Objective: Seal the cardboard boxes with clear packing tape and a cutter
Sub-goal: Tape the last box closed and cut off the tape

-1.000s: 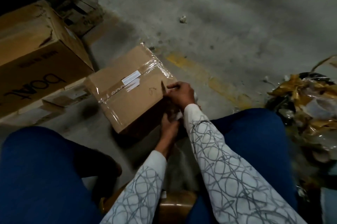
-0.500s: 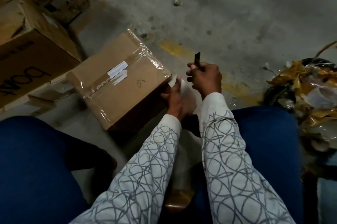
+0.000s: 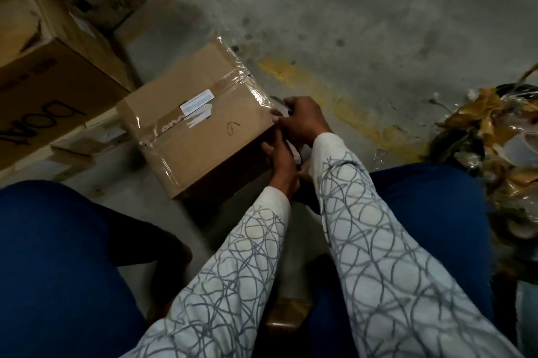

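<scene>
Box top seam was taped; your left hand pressed flat on its side, right hand gripped the cutter; corner likely pending.

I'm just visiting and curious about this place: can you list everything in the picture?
Small box: one, brown, clear-taped, floor centre.
Bigger boxes: at least two, brown, upper left.
Flat cardboard: some pieces, brown, left floor.
Tape scraps: one pile, yellowish and clear, right edge.
Painted line: one, yellow, floor beyond the small box.
Legs: two, blue, bottom corners.
Hands: two, white patterned sleeves; left hand flat against the small box's side, right hand curled at its corner.
</scene>
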Demonstrator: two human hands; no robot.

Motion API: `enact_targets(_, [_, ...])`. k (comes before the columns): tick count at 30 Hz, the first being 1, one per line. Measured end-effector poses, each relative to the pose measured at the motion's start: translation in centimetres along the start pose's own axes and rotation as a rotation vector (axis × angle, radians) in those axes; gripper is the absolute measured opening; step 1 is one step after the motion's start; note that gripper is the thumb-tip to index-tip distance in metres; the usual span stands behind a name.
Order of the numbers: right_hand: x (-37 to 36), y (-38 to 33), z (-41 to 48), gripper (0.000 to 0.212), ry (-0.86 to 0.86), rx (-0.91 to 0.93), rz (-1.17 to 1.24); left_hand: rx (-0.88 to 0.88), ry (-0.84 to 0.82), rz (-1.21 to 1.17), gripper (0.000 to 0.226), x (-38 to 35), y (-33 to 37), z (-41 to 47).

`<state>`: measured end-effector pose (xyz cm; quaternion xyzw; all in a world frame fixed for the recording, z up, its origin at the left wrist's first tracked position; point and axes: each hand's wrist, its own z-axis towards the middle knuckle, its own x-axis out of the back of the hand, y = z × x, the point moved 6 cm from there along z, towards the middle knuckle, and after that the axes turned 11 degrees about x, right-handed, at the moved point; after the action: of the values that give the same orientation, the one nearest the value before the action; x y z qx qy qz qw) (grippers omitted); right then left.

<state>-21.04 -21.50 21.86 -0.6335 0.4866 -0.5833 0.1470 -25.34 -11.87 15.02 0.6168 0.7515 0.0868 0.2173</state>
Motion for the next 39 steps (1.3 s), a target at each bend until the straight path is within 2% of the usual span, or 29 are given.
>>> enact_targets(2, [-0.6,0.4,0.4,0.037,-0.035,-0.007,-0.085,-0.082,0.035,0.138,0.065,0.6,0.6,0.5])
enact_targets(5, [-0.2,0.8,0.8,0.049,0.022,-0.070,-0.049,-0.271,0.020,0.391,0.043,0.9,1.7,2.2])
enact_targets(6, [0.1,0.8,1.0,0.050,0.043,-0.084,-0.040,-0.280,0.019,0.405,0.038,1.0,2.1,2.4])
enact_targets(8, [0.2,0.9,1.1,0.047,0.054,-0.121,-0.009,-0.211,-0.019,0.278,0.030,0.8,2.4,1.7])
enact_targets(10, [0.1,0.9,1.0,0.045,0.069,-0.150,0.020,-0.124,-0.046,0.160,0.034,0.3,2.1,0.8])
enact_targets(13, [-0.3,1.5,1.1,0.047,0.110,-0.166,0.039,0.021,-0.134,0.058,0.072,-0.2,0.3,0.7])
enact_targets(14, [-0.4,1.9,1.1,0.050,0.124,-0.171,0.039,0.053,-0.155,0.042,0.075,-0.4,-0.3,0.9])
enact_targets(17, [-0.7,2.6,1.1,0.053,0.113,-0.172,0.041,0.035,-0.119,-0.032,0.046,-0.8,-0.3,0.2])
enact_targets(20, [-0.2,1.9,0.6,0.060,0.051,-0.166,-0.002,-0.023,-0.067,-0.046,0.038,-0.9,0.7,0.0])
enact_targets(22, [0.6,0.9,0.4,0.068,0.011,-0.126,-0.057,-0.061,-0.027,0.097,0.030,-0.3,1.4,-0.3])
enact_targets(23, [1.0,0.2,0.5,0.064,-0.008,-0.084,-0.079,-0.079,-0.012,0.184,0.028,0.2,1.7,-0.5])
enact_targets(26, [3.0,-2.4,0.3,0.023,-0.003,0.056,-0.148,-0.107,-0.009,0.327,0.018,1.2,1.3,-1.4])
enact_targets(30, [6.4,-4.5,-0.8,0.025,0.045,0.174,-0.309,-0.153,-0.007,0.391,0.022,1.9,1.2,-1.3])
enact_targets(33, [7.6,-4.4,-2.3,0.030,-0.018,0.270,-0.465,-0.192,0.011,0.441,0.018,2.2,1.2,-2.0])
enact_targets(39, [7.1,-2.3,-4.2,0.031,-0.054,0.318,-0.481,-0.057,-0.034,0.344,0.015,2.6,-1.3,-1.1])
